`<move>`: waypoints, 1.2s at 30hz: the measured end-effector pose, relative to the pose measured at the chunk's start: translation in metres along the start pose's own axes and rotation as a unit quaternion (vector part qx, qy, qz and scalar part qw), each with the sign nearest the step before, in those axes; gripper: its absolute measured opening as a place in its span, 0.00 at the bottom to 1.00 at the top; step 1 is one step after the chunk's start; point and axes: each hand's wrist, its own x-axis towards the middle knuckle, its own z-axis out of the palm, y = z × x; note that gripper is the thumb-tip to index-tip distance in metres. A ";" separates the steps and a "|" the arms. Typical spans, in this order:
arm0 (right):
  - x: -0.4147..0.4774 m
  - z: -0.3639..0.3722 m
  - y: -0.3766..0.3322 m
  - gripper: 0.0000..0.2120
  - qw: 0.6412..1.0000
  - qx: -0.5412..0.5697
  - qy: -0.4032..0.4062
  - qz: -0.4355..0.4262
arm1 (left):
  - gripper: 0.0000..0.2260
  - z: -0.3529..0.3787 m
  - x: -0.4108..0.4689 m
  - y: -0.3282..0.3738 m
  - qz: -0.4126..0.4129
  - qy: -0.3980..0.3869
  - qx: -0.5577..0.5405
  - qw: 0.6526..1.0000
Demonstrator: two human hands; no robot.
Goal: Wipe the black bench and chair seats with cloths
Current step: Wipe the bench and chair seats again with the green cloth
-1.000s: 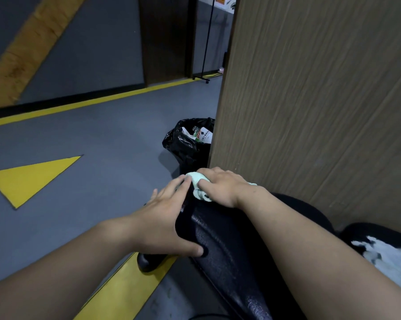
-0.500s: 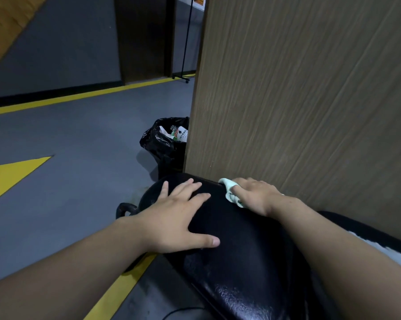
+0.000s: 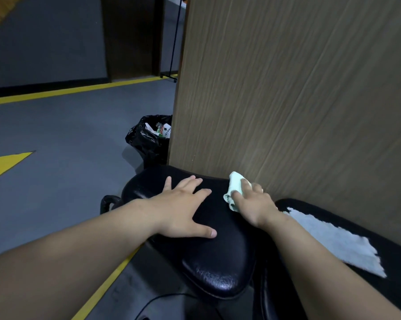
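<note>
A black seat (image 3: pixel 218 262) is being wiped. The left hand (image 3: pixel 183 209) is laid flat on the seat, fingers spread. At the seat's far edge a cloth (image 3: pixel 235 185) is gripped, bunched, by the right hand (image 3: pixel 252 204). A sweep back toward the seat's near edge is probably called for next. Two seats, two cloths and one bin bag are counted: a second cloth (image 3: pixel 333 241) is spread on the second seat (image 3: pixel 398 262), right of the first, and the bin bag (image 3: pixel 148 139) is seen beyond.

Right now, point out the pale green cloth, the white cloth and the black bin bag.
pale green cloth (image 3: pixel 235 182): head view, its bunched upper part.
white cloth (image 3: pixel 333 241): head view, its flat middle.
black bin bag (image 3: pixel 144 144): head view, its left wall.
</note>
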 end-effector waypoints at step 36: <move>-0.138 0.093 -0.079 0.33 0.937 -0.203 0.104 -0.265 | 0.34 0.016 -0.040 -0.109 -0.098 0.084 -0.019 0.991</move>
